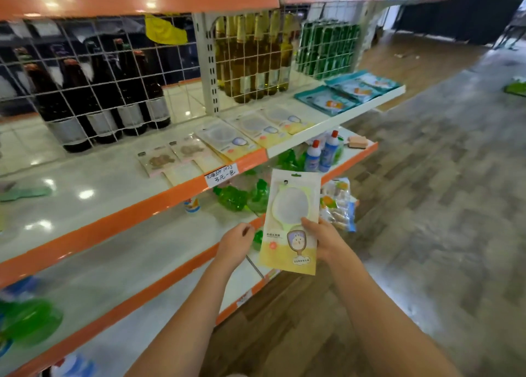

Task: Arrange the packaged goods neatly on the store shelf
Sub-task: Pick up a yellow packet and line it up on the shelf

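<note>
The pack (290,223) stands upright in the air near the shelf edge, long axis pointing far, toward the matching packs (253,133) lying up-left. The right hand (324,241) pinches its right edge (nearer hand); the left hand (236,243) is curled, empty.

We cannot read the small print on the yellow packet (290,223), and our right hand (323,241) covers part of its right edge. The handwritten price tag (221,174) is too blurred to read surely. The green packs (27,321) at lower left smear out and run off the frame
</note>
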